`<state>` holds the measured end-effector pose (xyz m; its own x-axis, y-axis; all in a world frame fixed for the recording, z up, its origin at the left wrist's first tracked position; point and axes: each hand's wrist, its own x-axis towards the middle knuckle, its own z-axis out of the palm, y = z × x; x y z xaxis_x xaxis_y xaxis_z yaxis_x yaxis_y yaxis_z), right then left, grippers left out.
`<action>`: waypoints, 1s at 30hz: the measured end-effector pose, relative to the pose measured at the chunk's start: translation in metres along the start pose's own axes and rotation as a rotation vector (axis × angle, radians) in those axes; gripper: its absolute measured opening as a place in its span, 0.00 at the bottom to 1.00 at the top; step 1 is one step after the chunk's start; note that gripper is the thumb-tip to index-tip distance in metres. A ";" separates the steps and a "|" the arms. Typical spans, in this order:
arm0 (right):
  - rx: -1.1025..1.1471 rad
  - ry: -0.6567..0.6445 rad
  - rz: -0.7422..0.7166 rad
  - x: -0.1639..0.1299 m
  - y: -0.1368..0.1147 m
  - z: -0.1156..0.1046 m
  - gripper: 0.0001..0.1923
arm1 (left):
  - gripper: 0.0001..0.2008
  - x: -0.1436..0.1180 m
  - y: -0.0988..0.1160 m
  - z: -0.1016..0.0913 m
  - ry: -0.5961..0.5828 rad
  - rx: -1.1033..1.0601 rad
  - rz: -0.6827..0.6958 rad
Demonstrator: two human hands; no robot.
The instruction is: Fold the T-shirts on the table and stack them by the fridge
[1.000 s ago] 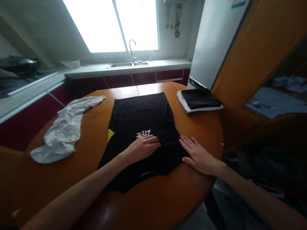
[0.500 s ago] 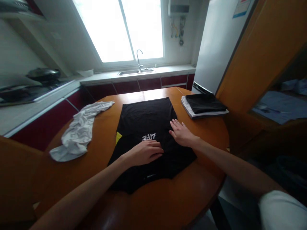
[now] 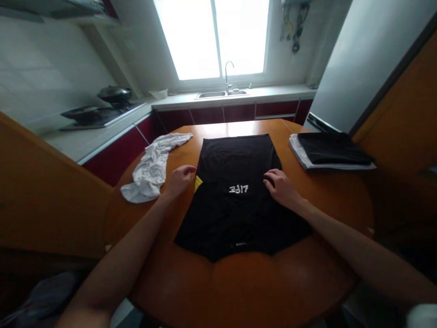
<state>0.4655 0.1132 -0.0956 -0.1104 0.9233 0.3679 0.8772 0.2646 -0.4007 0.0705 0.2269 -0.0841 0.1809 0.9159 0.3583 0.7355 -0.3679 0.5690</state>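
While a black T-shirt (image 3: 239, 191) lies partly folded at the middle of the round wooden surface (image 3: 239, 282), its sides turned in and its length not yet folded, the left hand (image 3: 179, 180) pinches its left edge by a yellow patch and the right hand (image 3: 282, 187) curls onto its right edge. Left of the shirt sits a crumpled white garment (image 3: 152, 168), unfolded; right of it, a folded stack (image 3: 329, 152). Neither crowds the shirt.
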 end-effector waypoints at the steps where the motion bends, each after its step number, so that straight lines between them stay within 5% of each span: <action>1: 0.029 -0.017 -0.028 -0.002 -0.005 -0.006 0.15 | 0.15 -0.001 0.004 0.001 -0.003 -0.010 0.003; 9: 0.072 -0.380 -0.291 -0.027 -0.038 -0.011 0.09 | 0.13 -0.027 0.055 0.022 -0.129 -0.062 0.319; 12: 0.081 -0.296 -0.248 -0.024 -0.036 -0.003 0.08 | 0.13 -0.034 0.061 0.027 -0.178 -0.082 0.361; 16: 0.018 0.030 -0.073 -0.011 -0.017 0.006 0.18 | 0.13 -0.035 0.060 0.033 -0.175 -0.091 0.358; 18: -0.080 0.021 0.027 -0.007 -0.004 0.012 0.28 | 0.13 -0.034 0.057 0.035 -0.182 -0.081 0.358; 20: -0.155 -0.130 0.097 -0.005 0.006 0.018 0.36 | 0.13 -0.031 0.053 0.033 -0.207 -0.059 0.368; 23: -0.189 -0.275 0.142 -0.003 0.016 0.023 0.40 | 0.15 -0.022 0.039 0.018 -0.165 -0.014 0.323; 27: -0.211 -0.184 0.157 0.002 0.030 0.020 0.39 | 0.18 -0.006 0.011 -0.017 0.087 0.023 0.088; 30: -0.221 -0.188 0.196 0.008 0.047 0.019 0.37 | 0.20 0.001 -0.006 -0.028 0.138 0.042 -0.057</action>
<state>0.4970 0.1382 -0.1276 0.0041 0.9911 0.1332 0.9679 0.0295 -0.2496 0.0482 0.2252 -0.0666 0.0494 0.9033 0.4262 0.7691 -0.3066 0.5608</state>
